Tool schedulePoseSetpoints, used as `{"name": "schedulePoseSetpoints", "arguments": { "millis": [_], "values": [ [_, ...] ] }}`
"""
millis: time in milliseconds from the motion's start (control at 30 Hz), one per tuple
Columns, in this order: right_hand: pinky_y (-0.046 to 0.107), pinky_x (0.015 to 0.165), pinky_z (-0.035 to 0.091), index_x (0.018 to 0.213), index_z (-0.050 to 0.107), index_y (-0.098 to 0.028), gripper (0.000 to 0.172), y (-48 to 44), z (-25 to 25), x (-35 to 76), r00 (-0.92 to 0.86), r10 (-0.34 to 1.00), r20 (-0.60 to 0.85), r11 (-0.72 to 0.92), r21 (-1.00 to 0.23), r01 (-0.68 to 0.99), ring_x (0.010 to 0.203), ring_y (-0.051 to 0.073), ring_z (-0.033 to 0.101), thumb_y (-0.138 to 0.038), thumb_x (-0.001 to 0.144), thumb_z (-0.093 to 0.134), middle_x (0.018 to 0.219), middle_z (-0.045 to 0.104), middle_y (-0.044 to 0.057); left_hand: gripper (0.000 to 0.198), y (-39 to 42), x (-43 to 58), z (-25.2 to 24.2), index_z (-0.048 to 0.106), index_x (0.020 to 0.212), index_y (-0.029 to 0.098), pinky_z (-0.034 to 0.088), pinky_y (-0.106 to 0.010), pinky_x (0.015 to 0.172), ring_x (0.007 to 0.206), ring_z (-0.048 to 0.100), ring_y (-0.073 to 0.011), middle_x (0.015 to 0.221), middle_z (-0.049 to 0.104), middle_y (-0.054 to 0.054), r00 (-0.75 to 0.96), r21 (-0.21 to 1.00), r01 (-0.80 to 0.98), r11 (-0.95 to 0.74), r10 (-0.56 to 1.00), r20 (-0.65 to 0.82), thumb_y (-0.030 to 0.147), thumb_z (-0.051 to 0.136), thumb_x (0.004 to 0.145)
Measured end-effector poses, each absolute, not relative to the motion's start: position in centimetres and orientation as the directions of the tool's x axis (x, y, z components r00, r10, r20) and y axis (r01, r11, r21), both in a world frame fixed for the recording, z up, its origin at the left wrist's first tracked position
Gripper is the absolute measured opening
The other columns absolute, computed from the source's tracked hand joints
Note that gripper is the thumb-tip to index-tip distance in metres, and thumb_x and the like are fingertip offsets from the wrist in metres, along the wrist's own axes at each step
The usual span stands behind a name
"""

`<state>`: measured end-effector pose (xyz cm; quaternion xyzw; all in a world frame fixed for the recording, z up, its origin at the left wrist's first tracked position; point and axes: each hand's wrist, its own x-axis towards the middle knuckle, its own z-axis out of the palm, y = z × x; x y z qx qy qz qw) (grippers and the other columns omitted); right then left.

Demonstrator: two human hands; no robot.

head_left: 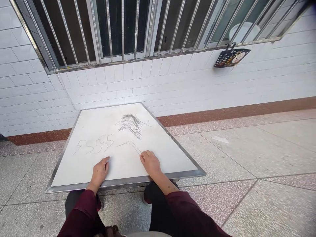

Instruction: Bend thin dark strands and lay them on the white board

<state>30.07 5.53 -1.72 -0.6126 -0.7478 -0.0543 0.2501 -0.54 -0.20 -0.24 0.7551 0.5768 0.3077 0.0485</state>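
By the near table edge [123, 182], the left hand [99, 171] has fingers released, the right hand [150, 163] pinches a thin strand [135, 146], and a dark bundle [130, 123] lies toward the far wall [172, 70].

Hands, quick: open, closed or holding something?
Left hand: partly curled; can't tell if holding anything.
Right hand: closed, beside thin dark line; grip unclear.

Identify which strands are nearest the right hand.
The sparse bent strands, reaching the right hand; the dense bundle is farther up, the squiggly strands lie left.
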Motion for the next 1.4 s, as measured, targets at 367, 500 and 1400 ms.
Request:
{"name": "schedulePoseSetpoints", "arguments": {
  "millis": [367, 500, 1400],
  "values": [
    [0.029, 0.059, 0.031, 0.080, 0.056, -0.020, 0.013, 1.8, -0.8, 30.5, -0.102, 0.880, 0.464, 0.260, -0.290, 0.921, 0.072, 0.020, 0.051, -0.022, 0.090, 0.048, 0.071, 0.057, 0.004, 0.031, -0.8, -0.4, 0.1, 0.061, 0.118, 0.022, 0.051, -0.035, 0.081, 0.084, 0.066, -0.0205, 0.099, 0.069, -0.007, 0.068, 0.583, 0.747, -0.319, 0.910, 0.410, 0.026, 0.043, 0.093],
    [0.027, 0.053, 0.030, 0.082, 0.055, -0.021, 0.014, 1.7, -0.1, 31.0, -0.052, 0.888, 0.456, 0.239, -0.363, 0.901, 0.065, 0.018, 0.054, -0.027, 0.090, 0.046, 0.068, 0.057, 0.002, 0.031, -1.3, -0.5, 0.2, 0.065, 0.113, 0.021, 0.050, -0.037, 0.081, 0.082, 0.064, -0.0211, 0.095, 0.069, -0.007, -0.020, 0.699, 0.661, -0.272, 0.925, 0.379, 0.031, 0.046, 0.090],
    [0.031, 0.058, 0.040, 0.083, 0.051, -0.022, 0.015, -9.3, 4.6, 25.4, -0.323, 0.547, 0.772, 0.725, -0.244, 0.644, 0.061, 0.017, 0.050, -0.009, 0.088, 0.050, 0.066, 0.057, 0.001, 0.037, -10.7, 10.4, 10.5, 0.059, 0.113, 0.015, 0.046, -0.035, 0.087, 0.085, 0.065, -0.0188, 0.088, 0.069, -0.007, -0.038, 0.884, -0.465, 0.058, 0.996, -0.086, 0.040, 0.061, 0.085]
  ]
}}
